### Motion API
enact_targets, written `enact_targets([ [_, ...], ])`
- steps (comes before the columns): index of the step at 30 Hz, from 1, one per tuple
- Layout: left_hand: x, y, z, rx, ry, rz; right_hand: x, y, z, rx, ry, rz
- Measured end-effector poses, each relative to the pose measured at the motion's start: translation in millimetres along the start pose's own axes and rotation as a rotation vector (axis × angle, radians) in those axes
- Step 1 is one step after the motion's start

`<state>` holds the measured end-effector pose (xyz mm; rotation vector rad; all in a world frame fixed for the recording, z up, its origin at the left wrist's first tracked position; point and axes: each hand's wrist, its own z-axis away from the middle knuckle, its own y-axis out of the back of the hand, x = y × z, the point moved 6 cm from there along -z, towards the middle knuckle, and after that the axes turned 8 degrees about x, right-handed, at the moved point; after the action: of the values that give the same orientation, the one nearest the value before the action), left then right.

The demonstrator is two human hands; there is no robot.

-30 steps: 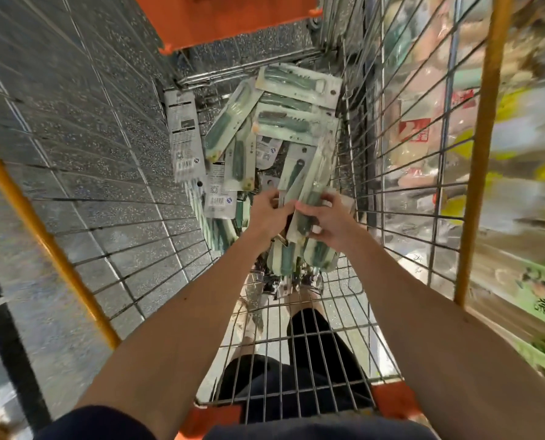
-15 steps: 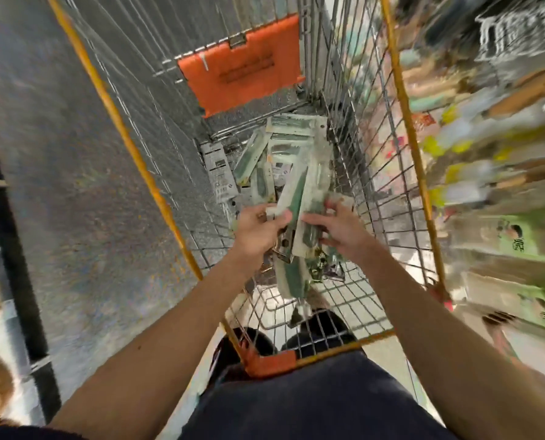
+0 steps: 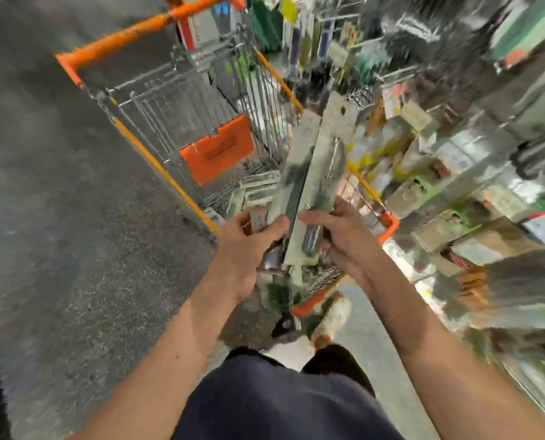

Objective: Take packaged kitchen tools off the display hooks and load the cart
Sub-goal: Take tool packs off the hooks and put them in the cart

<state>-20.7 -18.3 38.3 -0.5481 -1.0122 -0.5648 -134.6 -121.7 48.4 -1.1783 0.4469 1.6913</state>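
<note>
Two hands meet in the middle of the frame, and both grasp one bundle of packaged tools (image 3: 315, 160). The left hand (image 3: 245, 246) grips the lower left edge of the bundle, with its thumb laid over the front of the cards and its other fingers curled behind. The right hand (image 3: 347, 236) grips the lower right edge. Its forefinger lies stretched across the front card and the remaining fingers are curled round the side.

The bundle consists of long pale cards, each with a dark green handle and a metal part. I cannot tell the exact kind of tool, because the picture is blurred. The cards stand nearly upright and lean a little to the upper right, so their tops reach above the centre of the frame. They are held up in front of the near part of the cart (image 3: 182, 100) and do not rest in it.

The cart is of wire with orange and yellow rails, and it runs from the centre toward the upper left. An orange flap (image 3: 217, 147) hangs inside it. More packages (image 3: 258, 185) of the same pale kind lie on the basket bottom, just left of the held bundle. Display shelves (image 3: 455, 192), strongly blurred, fill the right side. Grey floor (image 3: 58, 233) fills the left side. One shoe (image 3: 334, 312) shows below the hands.
</note>
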Motion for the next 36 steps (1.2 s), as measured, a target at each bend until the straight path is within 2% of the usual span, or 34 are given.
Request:
enact_targets([
  [6, 38, -98, 77, -0.339, -0.101, 0.04, -70, 78, 96, 0.231, 0.29, -0.092],
  [12, 32, -190, 146, -0.483, -0.039, 0.047, -106, 172, 191, 0.469, 0.435, -0.175],
  [16, 18, -259, 201, -0.69, -0.066, -0.049, -119, 251, 257, 0.652, 0.506, -0.175],
  [28, -14, -441, 372, -0.956, -0.307, -0.199, -147, 444, 436, 0.846, 0.633, -0.027],
  [33, 4, -495, 425, -0.967, -0.523, -0.23, -168, 488, 478, 0.908, 0.702, 0.011],
  [36, 16, -519, 436, -0.938, -0.545, -0.271, -184, 502, 490, 0.893, 0.746, 0.011],
])
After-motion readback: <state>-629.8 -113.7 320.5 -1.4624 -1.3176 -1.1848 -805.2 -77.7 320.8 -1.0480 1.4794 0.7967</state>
